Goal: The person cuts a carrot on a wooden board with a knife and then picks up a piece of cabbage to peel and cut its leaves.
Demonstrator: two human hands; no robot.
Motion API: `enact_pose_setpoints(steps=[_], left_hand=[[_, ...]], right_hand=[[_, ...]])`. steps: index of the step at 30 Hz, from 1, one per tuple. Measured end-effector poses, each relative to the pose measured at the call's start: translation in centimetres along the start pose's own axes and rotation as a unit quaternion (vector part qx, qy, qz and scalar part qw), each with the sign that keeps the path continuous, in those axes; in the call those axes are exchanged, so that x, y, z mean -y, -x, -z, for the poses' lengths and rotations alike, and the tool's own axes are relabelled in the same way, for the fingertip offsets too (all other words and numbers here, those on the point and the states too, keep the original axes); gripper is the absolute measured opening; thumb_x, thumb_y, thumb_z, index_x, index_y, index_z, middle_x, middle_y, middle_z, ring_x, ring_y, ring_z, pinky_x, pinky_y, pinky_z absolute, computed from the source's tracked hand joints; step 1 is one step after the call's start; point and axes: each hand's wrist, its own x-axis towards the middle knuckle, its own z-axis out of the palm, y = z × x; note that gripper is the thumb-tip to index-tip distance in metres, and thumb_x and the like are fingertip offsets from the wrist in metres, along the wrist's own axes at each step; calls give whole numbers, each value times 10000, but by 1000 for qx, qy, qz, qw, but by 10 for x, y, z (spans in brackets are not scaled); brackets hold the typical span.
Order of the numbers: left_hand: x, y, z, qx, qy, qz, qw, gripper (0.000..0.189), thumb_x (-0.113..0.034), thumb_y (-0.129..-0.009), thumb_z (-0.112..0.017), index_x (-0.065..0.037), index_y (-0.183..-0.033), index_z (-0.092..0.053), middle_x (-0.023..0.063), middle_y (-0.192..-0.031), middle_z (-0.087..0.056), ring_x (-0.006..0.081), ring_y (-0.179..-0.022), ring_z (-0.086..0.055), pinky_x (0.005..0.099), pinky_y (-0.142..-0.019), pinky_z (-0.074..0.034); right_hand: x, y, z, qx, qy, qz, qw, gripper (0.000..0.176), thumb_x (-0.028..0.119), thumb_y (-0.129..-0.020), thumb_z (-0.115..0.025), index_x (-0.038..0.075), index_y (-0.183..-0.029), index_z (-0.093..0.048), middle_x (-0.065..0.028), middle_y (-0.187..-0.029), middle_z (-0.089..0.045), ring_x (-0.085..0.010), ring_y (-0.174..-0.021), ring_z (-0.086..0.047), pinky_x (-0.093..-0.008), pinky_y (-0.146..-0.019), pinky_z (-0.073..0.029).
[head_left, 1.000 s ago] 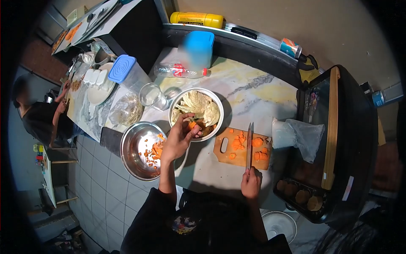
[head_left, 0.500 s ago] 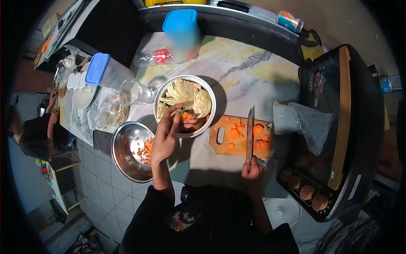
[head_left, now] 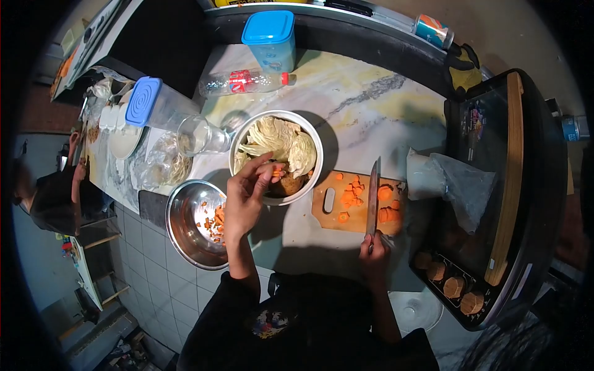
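Above the white bowl (head_left: 317,179), my left hand (head_left: 246,195) has its fingers curled round some orange carrot pieces (head_left: 278,171), partly hidden by the fingers. Pale cabbage leaves (head_left: 272,136) and a brown potato-like piece (head_left: 288,185) lie in that bowl. My right hand (head_left: 374,253) grips a knife (head_left: 374,198) by its handle, the blade pointing away from me over the orange cutting board (head_left: 334,219). Cut carrot (head_left: 352,195) lies left of the blade, with thicker chunks (head_left: 388,213) to its right.
A steel bowl (head_left: 176,238) with carrot bits stands at the left. Behind are a plastic bottle (head_left: 216,84), a blue-lidded container (head_left: 272,46) and a clear jug (head_left: 197,135). A toaster oven (head_left: 489,185) and plastic bag (head_left: 461,191) flank the right. Another person (head_left: 55,195) is far left.
My left fingers have drawn closer together, and less carrot shows in them. The knife stays in my right hand over the board. The whole view has shifted slightly.
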Motion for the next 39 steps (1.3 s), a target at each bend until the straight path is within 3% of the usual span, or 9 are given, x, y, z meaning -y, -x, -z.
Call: enact_pose_setpoints(steps=[8,13,19,22,24,31,34,36,39], left_hand=[[-2,3,-26,-6,-51,-34,998,286,-83,-927,-588,61,-1174,-565,124,-1047,-676,167,-999,-622,293,-908,-466],[-14,6,-40,-6,-190,-57,980,120,-21,-864,-638,23,-971,-670,139,-931,-701,186,-842,-674,285,-779,-503],[-11,5,-44,10,-237,-135,962,144,47,-804,-635,39,-948,-651,167,-853,-661,273,-742,-670,313,-688,-510],[-8,2,-45,4,-267,-151,952,150,37,-792,-656,40,-942,-652,170,-852,-658,289,-732,-661,327,-678,-511],[-8,1,-45,3,-287,-157,945,153,33,-788,-664,40,-940,-653,171,-852,-658,297,-730,-657,332,-674,-511],[-11,5,-50,-21,-270,-139,953,199,33,-765,-694,30,-962,-662,161,-889,-678,277,-796,-686,326,-709,-535],[-13,6,-52,-29,-266,-132,954,211,31,-762,-704,29,-969,-663,158,-886,-682,264,-806,-696,322,-710,-540],[-12,6,-52,-32,-264,-147,953,216,39,-763,-702,39,-973,-651,162,-857,-670,276,-773,-693,320,-683,-539],[-11,6,-54,-45,-266,-150,951,221,37,-760,-710,39,-974,-654,166,-859,-676,267,-785,-698,311,-686,-540]], right_hand=[[1,-1,1,-1,-3,11,1000,156,139,-891,-544,52,-763,-524,-179,-548,-521,-378,-517,-576,-432,-466,-422],[-12,4,-7,-40,50,44,997,140,142,-892,-542,68,-775,-530,-155,-562,-529,-358,-486,-557,-414,-464,-428],[-4,3,-2,-21,21,25,999,107,154,-885,-554,74,-814,-548,-129,-587,-536,-325,-465,-535,-387,-461,-425],[-1,5,-1,31,32,-61,997,129,156,-890,-527,48,-822,-506,-158,-625,-531,-398,-595,-542,-475,-582,-411],[-7,6,-5,-29,89,36,995,108,162,-882,-558,81,-811,-551,-125,-575,-526,-320,-476,-546,-388,-461,-430],[-10,7,-5,-46,113,55,991,128,164,-880,-574,65,-800,-559,-121,-617,-560,-310,-497,-559,-373,-458,-425],[-12,7,-5,-61,146,156,975,114,123,-870,-599,40,-800,-566,-143,-684,-597,-301,-493,-558,-359,-458,-423],[-10,10,-4,11,81,19,996,128,176,-891,-526,50,-872,-538,-136,-644,-561,-386,-619,-548,-459,-618,-411],[-1,7,-2,18,45,-44,998,132,178,-894,-525,53,-852,-529,-130,-641,-558,-380,-616,-551,-458,-621,-411]])
